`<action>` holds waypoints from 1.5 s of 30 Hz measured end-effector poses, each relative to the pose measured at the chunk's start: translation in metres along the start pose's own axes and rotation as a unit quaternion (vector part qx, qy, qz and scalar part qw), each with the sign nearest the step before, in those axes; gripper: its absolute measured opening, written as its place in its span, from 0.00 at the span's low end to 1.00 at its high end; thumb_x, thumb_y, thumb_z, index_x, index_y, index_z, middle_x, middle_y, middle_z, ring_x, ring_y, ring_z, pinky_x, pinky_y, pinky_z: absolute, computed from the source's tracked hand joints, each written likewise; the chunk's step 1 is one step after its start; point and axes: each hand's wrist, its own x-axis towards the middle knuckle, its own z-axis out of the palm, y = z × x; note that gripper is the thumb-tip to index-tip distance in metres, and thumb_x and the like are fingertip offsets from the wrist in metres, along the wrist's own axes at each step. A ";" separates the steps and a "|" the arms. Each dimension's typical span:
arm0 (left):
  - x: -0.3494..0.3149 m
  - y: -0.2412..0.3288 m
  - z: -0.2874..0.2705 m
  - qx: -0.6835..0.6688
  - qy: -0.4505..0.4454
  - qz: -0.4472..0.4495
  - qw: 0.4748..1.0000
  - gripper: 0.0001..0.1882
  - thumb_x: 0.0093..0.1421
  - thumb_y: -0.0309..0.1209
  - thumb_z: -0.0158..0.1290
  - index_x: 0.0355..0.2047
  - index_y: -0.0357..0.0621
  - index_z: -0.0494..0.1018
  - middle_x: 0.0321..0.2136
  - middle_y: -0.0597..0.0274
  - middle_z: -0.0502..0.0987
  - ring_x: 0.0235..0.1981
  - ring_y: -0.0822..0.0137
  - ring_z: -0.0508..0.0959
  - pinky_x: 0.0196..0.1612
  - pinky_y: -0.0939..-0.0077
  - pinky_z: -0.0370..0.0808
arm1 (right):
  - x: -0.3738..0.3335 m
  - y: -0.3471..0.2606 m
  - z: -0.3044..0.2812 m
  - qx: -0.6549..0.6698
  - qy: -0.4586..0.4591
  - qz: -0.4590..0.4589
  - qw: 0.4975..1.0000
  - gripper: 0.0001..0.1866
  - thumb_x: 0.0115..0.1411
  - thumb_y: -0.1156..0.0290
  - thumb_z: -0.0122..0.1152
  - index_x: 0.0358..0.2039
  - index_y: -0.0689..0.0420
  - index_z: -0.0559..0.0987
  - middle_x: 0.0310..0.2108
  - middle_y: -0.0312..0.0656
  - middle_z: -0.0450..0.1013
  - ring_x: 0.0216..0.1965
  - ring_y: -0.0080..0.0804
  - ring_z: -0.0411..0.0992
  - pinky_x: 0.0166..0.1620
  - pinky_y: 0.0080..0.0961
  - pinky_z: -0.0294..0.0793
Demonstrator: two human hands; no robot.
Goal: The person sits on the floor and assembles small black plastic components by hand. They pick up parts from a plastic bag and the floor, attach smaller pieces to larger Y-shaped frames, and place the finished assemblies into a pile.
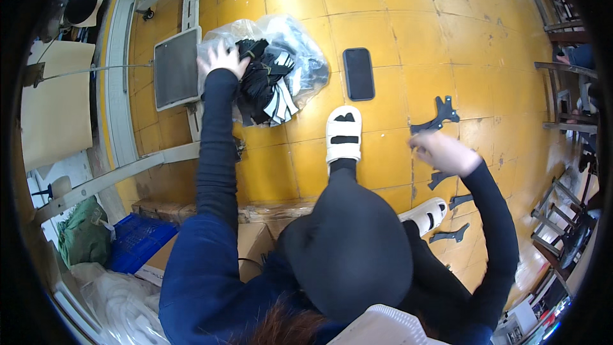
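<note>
Black cutouts on cracked yellow tiled floor

I wear a dark navy top with long, close-fitting black sleeves that run down to the wrists of my left hand and right hand. My legs are covered in black trousers. My footwear is a pair of white sandals — each with open slots showing black socks beneath.
</note>
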 end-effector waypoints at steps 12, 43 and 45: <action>-0.044 0.064 0.089 -0.149 0.080 0.237 0.957 0.19 0.44 0.39 0.59 0.37 0.53 0.71 0.42 0.65 0.71 0.57 0.62 0.63 0.60 0.51 0.54 | 0.310 -0.027 0.123 -0.193 0.263 -0.069 0.943 0.22 0.55 0.73 0.49 0.51 0.46 0.71 0.36 0.36 0.71 0.38 0.33 0.69 0.44 0.29 0.70; -0.035 0.147 0.025 -0.427 -0.031 0.372 0.823 0.13 0.54 0.24 0.49 0.39 0.55 0.70 0.40 0.65 0.74 0.49 0.62 0.71 0.62 0.38 0.41 | 0.227 -0.053 0.110 -0.087 0.350 -0.158 0.919 0.10 0.52 0.73 0.51 0.35 0.62 0.75 0.34 0.46 0.72 0.40 0.38 0.69 0.46 0.32 0.69; -0.029 0.152 0.025 -0.451 -0.027 0.337 0.826 0.16 0.55 0.26 0.49 0.45 0.53 0.69 0.43 0.63 0.74 0.52 0.60 0.70 0.62 0.41 0.43 | 0.259 -0.036 0.106 -0.089 0.354 -0.022 0.931 0.09 0.53 0.71 0.50 0.32 0.60 0.75 0.30 0.45 0.72 0.38 0.36 0.70 0.44 0.31 0.68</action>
